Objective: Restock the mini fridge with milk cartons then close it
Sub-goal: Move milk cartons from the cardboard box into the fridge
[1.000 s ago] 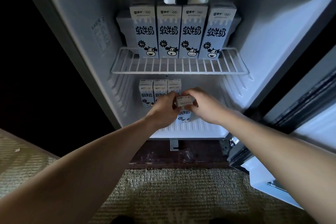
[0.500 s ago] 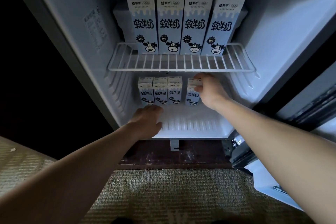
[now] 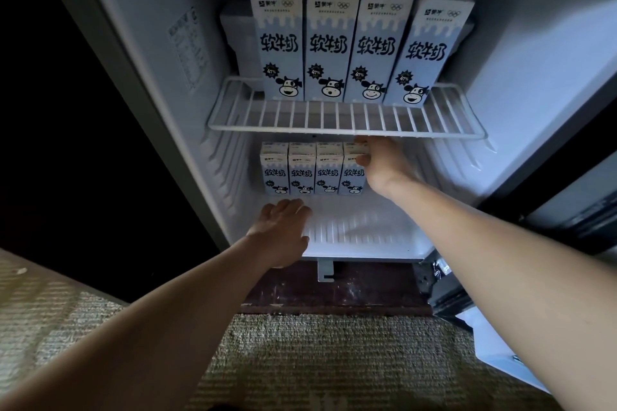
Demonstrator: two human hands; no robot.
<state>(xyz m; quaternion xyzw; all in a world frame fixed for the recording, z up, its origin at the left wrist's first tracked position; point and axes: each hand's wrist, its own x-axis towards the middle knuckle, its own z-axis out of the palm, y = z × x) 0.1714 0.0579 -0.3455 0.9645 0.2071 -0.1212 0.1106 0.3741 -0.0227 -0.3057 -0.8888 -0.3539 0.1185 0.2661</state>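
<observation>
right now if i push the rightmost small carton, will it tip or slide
Probably tip: the small carton is tall and narrow, and the right hand grips it near the top. The row of cartons on its left should brace it. Sharp edges suggest stiff card.

Open fridge floor (image 3: 367,227) before 4 small cartons (image 3: 302,173), wire shelf (image 3: 344,117) overhead
</observation>
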